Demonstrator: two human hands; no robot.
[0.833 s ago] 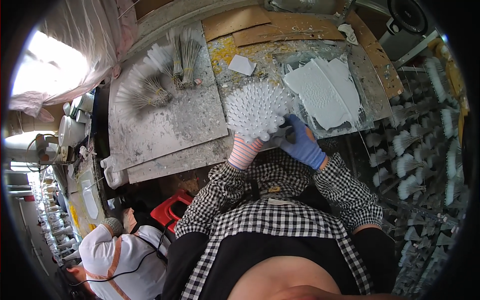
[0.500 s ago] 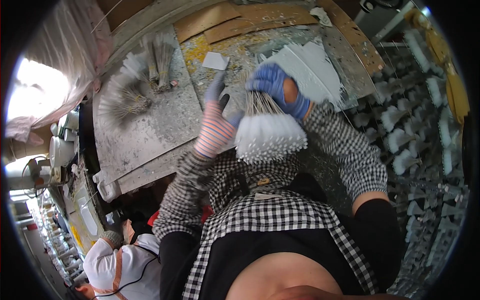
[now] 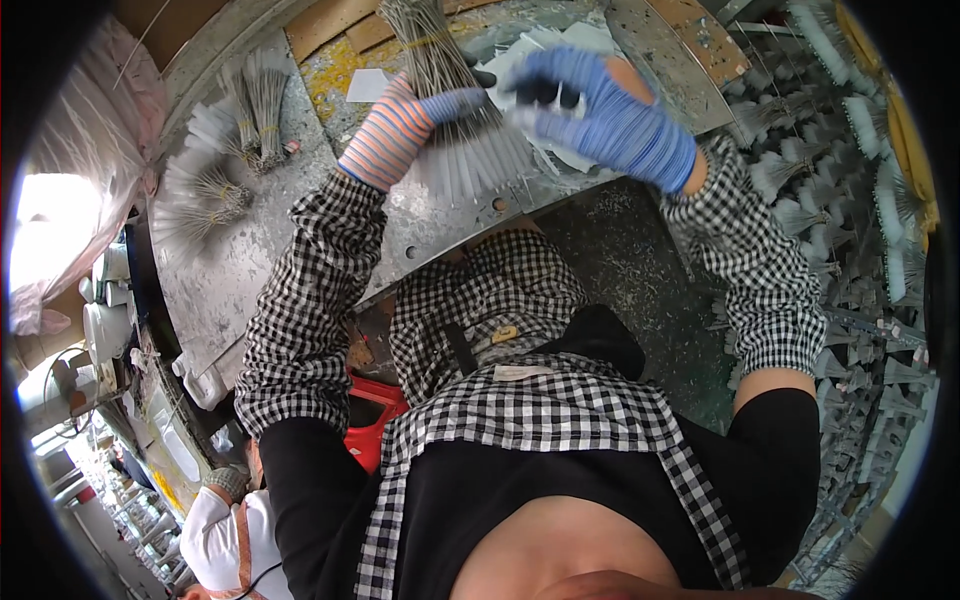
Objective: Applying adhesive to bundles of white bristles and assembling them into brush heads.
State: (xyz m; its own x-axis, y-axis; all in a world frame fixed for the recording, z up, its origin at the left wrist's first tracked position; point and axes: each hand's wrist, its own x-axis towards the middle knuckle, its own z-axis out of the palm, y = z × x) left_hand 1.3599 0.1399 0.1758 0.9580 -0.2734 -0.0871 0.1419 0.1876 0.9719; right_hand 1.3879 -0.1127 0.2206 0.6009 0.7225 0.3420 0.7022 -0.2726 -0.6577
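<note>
My left hand [image 3: 400,130], in a pink-and-blue striped glove, grips a bundle of thin grey stems with white tips [image 3: 455,110]. The bundle stands roughly upright over the grey metal worktable [image 3: 250,270], its white tips fanning out downward. My right hand [image 3: 610,115], in a blue glove, is spread against the right side of the bundle and looks blurred by motion. Both forearms wear black-and-white checked sleeves.
Two more fanned white-tipped bundles [image 3: 215,175] lie at the table's left. White sheets [image 3: 560,45] lie behind my hands. Racks with several white tufted pieces [image 3: 850,200] fill the right side. A red crate [image 3: 375,415] sits under the table. Another person in white [image 3: 225,530] is at lower left.
The bundle has turned from a downward-facing white head near my chest to an upright sheaf over the table. Both hands moved up and away from me.
</note>
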